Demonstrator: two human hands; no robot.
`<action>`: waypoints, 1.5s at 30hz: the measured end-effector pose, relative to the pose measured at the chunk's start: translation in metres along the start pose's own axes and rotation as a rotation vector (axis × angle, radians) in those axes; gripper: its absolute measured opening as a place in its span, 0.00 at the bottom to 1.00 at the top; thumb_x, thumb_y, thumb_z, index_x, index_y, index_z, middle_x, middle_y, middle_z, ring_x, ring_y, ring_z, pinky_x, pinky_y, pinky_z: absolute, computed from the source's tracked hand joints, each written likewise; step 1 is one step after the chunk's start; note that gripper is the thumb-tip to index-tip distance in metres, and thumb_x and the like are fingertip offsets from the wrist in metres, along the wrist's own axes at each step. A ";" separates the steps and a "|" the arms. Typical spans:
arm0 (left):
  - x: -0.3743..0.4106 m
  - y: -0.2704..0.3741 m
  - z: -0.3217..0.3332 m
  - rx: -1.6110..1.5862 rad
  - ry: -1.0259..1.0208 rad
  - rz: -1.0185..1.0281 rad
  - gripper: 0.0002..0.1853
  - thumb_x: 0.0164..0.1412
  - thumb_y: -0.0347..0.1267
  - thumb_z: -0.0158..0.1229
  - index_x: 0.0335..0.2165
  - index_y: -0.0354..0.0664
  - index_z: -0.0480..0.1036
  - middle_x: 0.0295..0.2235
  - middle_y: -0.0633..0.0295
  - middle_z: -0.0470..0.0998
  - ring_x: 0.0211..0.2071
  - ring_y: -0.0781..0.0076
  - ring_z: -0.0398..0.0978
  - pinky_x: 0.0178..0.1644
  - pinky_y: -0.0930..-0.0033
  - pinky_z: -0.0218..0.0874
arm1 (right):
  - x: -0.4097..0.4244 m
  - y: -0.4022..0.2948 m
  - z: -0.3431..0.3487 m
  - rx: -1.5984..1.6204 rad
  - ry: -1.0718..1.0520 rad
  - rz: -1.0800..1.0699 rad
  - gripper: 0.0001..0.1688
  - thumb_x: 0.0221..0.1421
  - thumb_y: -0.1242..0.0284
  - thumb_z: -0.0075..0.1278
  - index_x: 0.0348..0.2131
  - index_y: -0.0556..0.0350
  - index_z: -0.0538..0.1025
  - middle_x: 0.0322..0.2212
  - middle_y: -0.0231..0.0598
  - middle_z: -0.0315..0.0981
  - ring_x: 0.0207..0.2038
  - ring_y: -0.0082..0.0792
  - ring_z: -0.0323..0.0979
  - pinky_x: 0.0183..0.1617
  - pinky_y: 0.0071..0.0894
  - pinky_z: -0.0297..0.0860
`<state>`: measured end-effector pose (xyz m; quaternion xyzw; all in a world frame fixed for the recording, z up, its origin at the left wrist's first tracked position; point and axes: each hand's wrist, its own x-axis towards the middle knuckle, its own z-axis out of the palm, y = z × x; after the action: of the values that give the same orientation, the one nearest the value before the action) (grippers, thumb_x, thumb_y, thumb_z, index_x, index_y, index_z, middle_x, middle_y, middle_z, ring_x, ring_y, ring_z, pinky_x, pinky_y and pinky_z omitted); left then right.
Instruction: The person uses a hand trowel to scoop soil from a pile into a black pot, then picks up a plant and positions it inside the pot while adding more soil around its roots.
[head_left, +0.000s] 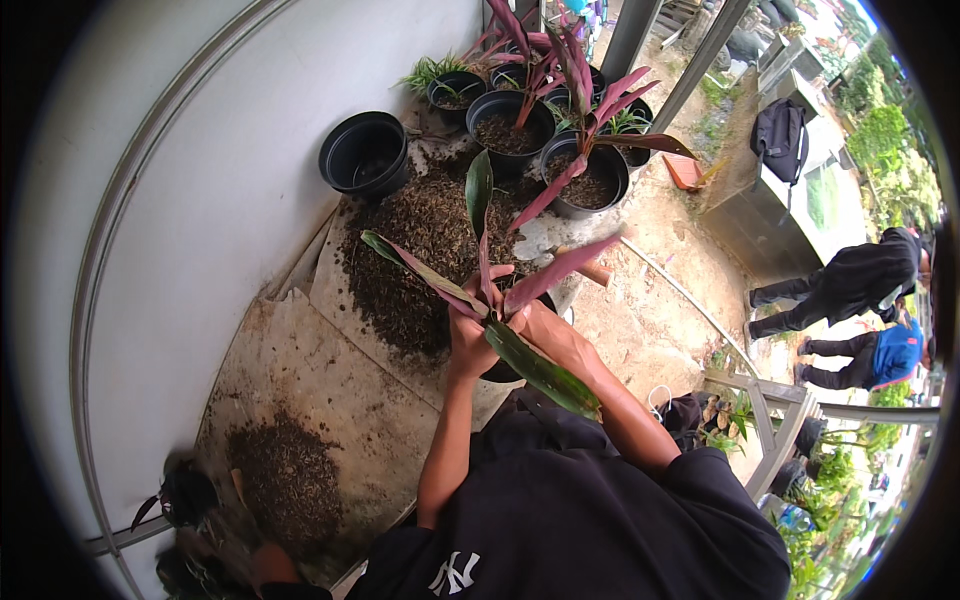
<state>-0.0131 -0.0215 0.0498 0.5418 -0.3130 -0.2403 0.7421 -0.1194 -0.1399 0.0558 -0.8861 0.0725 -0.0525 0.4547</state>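
Both my hands are closed around the base of a plant with long green and purplish-red leaves (540, 367), over a black plastic pot (504, 371) that they partly hide. My left hand (471, 330) grips from the left side, its fingers behind the stem. My right hand (540, 326) meets it from the right, just under a pink leaf. The plant's roots are hidden. Directly beyond my hands lies a heap of dark, fibrous potting mix (409, 262).
An empty black pot (365, 154) stands by the white wall. Potted red-leaved plants (585, 180) cluster at the back. A wooden handle (589, 268) lies right of the heap. Blurred at lower left is another person's arm (271, 566) near more soil (289, 476). Two people (847, 285) stand far right.
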 end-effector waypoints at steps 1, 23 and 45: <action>0.000 -0.003 0.001 0.019 0.026 -0.021 0.27 0.56 0.25 0.74 0.53 0.35 0.75 0.28 0.74 0.66 0.30 0.86 0.66 0.38 0.79 0.61 | 0.001 -0.018 -0.010 0.017 -0.045 0.079 0.19 0.69 0.69 0.44 0.55 0.59 0.73 0.45 0.53 0.75 0.49 0.52 0.73 0.54 0.43 0.69; -0.001 -0.003 -0.008 -0.030 0.018 -0.152 0.15 0.61 0.33 0.74 0.38 0.36 0.77 0.35 0.67 0.72 0.36 0.77 0.73 0.42 0.69 0.65 | 0.022 0.029 0.005 -0.138 0.066 -0.164 0.11 0.53 0.79 0.54 0.38 0.66 0.78 0.31 0.61 0.75 0.37 0.65 0.76 0.40 0.53 0.74; -0.014 -0.021 -0.033 0.762 0.184 0.458 0.13 0.60 0.31 0.69 0.40 0.35 0.78 0.44 0.52 0.77 0.46 0.48 0.72 0.50 0.45 0.63 | 0.021 0.034 0.025 -0.286 0.021 0.036 0.06 0.51 0.80 0.54 0.28 0.70 0.77 0.29 0.65 0.76 0.32 0.68 0.77 0.35 0.57 0.72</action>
<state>0.0005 0.0039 0.0198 0.7124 -0.4234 0.1115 0.5485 -0.0974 -0.1435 0.0138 -0.9399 0.0999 -0.0425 0.3239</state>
